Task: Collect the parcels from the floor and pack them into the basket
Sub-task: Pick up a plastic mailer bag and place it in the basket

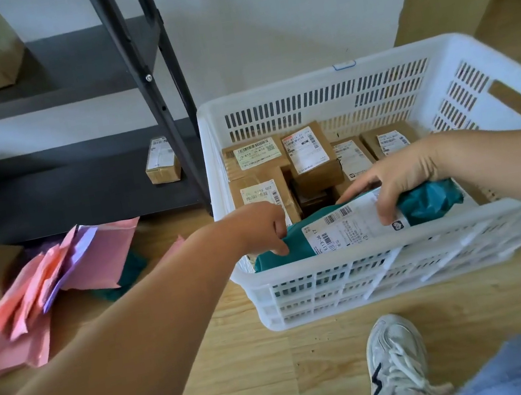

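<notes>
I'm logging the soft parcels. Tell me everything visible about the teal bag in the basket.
The teal bag is a soft, crinkled plastic mailer with a white barcode label on its upper face. It lies lengthwise inside the white basket, along its near wall, in front of the cardboard boxes. The left hand pinches its left end; the right hand grips it over the label's right edge.

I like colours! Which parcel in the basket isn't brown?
The teal bag at the near wall of the basket; all the others are brown boxes.
</notes>
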Demonstrator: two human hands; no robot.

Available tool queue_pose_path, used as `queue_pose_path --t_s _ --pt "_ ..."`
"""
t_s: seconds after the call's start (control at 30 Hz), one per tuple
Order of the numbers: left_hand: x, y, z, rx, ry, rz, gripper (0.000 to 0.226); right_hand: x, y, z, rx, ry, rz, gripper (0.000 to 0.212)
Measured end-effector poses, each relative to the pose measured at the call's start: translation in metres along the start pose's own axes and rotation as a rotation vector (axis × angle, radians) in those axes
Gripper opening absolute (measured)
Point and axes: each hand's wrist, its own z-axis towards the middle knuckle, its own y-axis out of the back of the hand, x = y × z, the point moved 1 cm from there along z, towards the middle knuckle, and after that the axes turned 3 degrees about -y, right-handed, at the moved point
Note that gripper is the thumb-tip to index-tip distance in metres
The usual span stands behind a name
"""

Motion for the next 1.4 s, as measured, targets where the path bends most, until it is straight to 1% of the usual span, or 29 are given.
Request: queue_pose_path --t_s 0.13,0.27,0.37,0.5,0.6,0.67,0.77,0.9,0.97,1.1,1.2,1.3,1.33,1.4 --pt "0.002 -0.002 0.003 0.043 0.003 0.036 0.018 -0.001 -0.002 0.007 0.029 -0.012 -0.010 0.071" --pt "0.002 -0.006 0.008 0.090 0.007 0.124 0.038 0.003 -0.009 0.014 0.016 -0.009 -0.044 0.073" --pt "0.002 -0.012 0.014 0.127 0.008 0.235 0.035 0.007 -0.020 0.022 -0.027 -0.019 -0.178 0.072" --pt "0.002 -0.020 0.022 0.152 0.011 0.321 0.030 0.005 -0.028 0.037 -0.075 -0.060 -0.389 0.079" --pt "0.005 -0.029 0.030 0.172 0.012 0.354 0.030 -0.001 -0.030 0.050 -0.110 -0.083 -0.545 0.072" --pt "0.008 -0.036 0.035 0.185 0.018 0.372 0.030 0.000 -0.032 0.054 -0.084 -0.076 -0.552 0.063" --pt "0.015 -0.044 0.045 0.199 0.024 0.393 0.026 0.004 -0.030 0.055 -0.034 -0.077 -0.520 0.055" --pt "0.020 -0.054 0.058 0.237 0.021 0.408 0.013 0.001 -0.020 0.059 -0.056 -0.126 -0.603 0.054" --pt "0.021 -0.056 0.063 0.258 0.027 0.424 0.003 -0.001 -0.018 0.065 -0.051 -0.124 -0.588 0.053" --pt "0.023 -0.059 0.069 0.307 0.057 0.475 0.026 -0.003 -0.023 0.086 -0.008 -0.120 -0.546 0.058" --pt "0.023 -0.063 0.073 0.344 0.066 0.507 0.025 -0.006 -0.027 0.097 0.004 -0.121 -0.574 0.060" --pt "0.024 -0.063 0.072 0.392 0.073 0.497 0.009 -0.010 -0.031 0.105 -0.002 -0.111 -0.610 0.058" --pt "0.025 -0.062 0.071 0.402 0.070 0.488 0.008 -0.011 -0.032 0.107 -0.010 -0.103 -0.629 0.057" --pt "0.026 -0.061 0.070 0.418 0.071 0.482 0.017 -0.012 -0.035 0.112 -0.030 -0.088 -0.661 0.055"
